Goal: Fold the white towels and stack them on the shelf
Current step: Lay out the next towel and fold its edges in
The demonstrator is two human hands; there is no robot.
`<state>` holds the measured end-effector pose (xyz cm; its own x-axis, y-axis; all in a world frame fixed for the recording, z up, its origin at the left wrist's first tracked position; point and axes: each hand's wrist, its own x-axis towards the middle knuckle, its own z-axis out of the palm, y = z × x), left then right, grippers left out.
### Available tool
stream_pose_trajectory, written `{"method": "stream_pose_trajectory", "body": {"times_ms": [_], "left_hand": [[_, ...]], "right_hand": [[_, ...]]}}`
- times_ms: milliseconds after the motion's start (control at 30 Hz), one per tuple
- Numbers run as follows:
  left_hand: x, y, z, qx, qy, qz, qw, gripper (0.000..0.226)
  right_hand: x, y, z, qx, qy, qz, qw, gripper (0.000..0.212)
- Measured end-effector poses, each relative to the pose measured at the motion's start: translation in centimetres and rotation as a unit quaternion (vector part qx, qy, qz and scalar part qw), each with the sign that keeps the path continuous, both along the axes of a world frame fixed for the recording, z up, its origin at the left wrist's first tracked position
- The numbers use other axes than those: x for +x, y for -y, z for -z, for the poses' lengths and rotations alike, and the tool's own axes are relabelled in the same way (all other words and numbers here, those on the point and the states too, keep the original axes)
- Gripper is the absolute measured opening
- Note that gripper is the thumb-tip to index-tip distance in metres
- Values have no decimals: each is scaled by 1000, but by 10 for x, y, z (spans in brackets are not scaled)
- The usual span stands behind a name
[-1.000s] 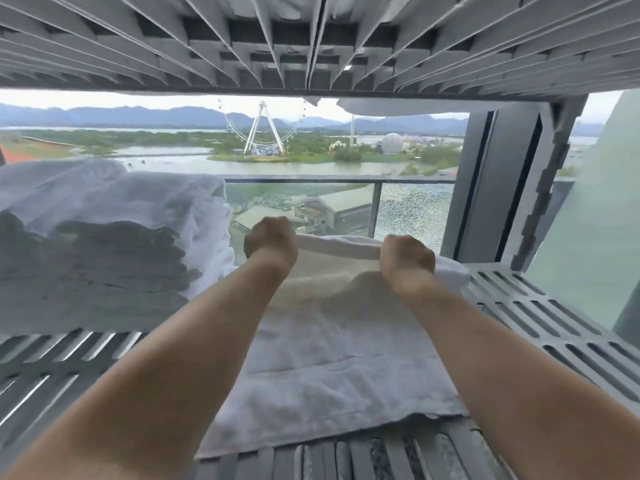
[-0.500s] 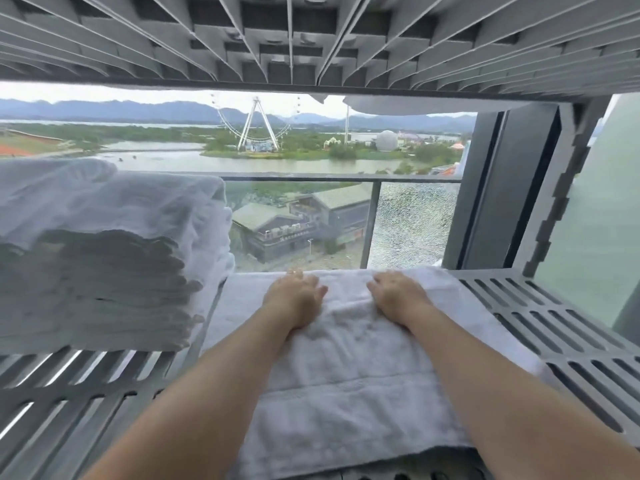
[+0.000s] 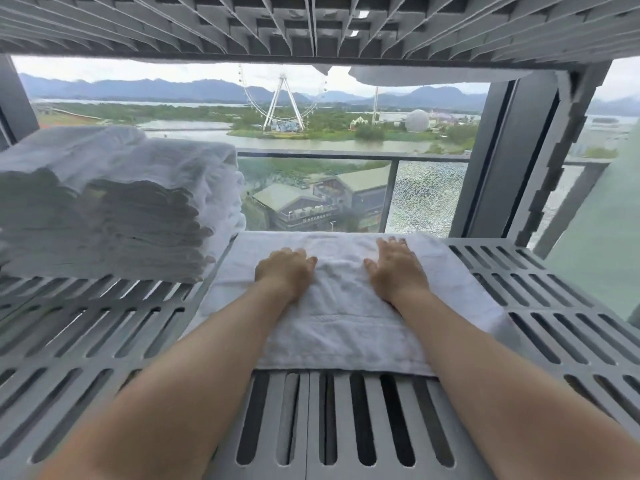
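No legible text or labels.

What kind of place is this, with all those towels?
Probably a linen store in a hotel or flat high up. A stack of folded white towels sits on a grey slotted shelf, and the window behind looks down on rooftops and a Ferris wheel.

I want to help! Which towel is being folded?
Look at the grey slatted shelf by the big window. A tall stack of folded towels stands on its left; beside it lies one white towel. Only this one lies flat, under the left hand and right hand.
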<state>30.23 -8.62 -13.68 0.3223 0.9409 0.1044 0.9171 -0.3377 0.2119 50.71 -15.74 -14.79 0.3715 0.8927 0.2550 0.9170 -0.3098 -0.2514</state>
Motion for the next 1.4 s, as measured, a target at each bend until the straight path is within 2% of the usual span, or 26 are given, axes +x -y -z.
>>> {"method": "stream_pose_trajectory", "body": {"times_ms": [100, 233, 300, 400, 500, 567, 633, 700, 867, 1067, 1133, 1167, 1267, 1333, 1400], "left_hand": [[-11, 29, -1, -5, 13, -4, 1000, 52], [-24, 64, -2, 0, 9, 22, 1000, 47], [-28, 76, -3, 6, 16, 40, 999, 45], [-33, 92, -3, 3, 13, 67, 998, 46], [-40, 106, 5, -17, -52, 92, 994, 57], [-48, 114, 8, -39, -72, 92, 992, 63], [-58, 122, 9, -53, -80, 91, 991, 66], [-65, 133, 8, -65, -87, 91, 990, 68], [-76, 164, 7, -78, -90, 94, 988, 68], [-92, 195, 6, -89, -83, 106, 987, 70], [-99, 204, 4, -72, -65, 122, 988, 68], [-104, 208, 4, -61, -43, 136, 988, 63], [-124, 225, 2, -8, 61, 202, 977, 38], [-133, 237, 1, 9, 116, 239, 964, 27], [-137, 248, 0, 7, 129, 245, 961, 31]], "right_hand": [[-10, 12, 1, -23, -2, 52, 998, 48], [-13, 31, -1, -104, -9, -3, 994, 69], [-14, 43, 1, -120, -12, -22, 992, 72], [-21, 63, 3, -67, -1, -26, 997, 65], [-36, 85, 3, 23, 67, 26, 997, 51], [-45, 95, 5, -10, 55, 36, 998, 51], [-52, 104, 8, -88, 15, 22, 996, 59], [-57, 115, 10, -122, -4, 22, 992, 66], [-71, 155, 14, -146, -13, 56, 988, 75], [-96, 205, 9, -150, -26, 84, 985, 71], [-103, 218, 10, -109, -34, 80, 990, 65], [-106, 226, 10, -57, -33, 73, 995, 58], [-116, 246, 15, 161, 8, 44, 986, 24], [-119, 258, 18, 212, 64, 5, 975, 16], [-119, 267, 20, 214, 85, -41, 972, 19]]}}
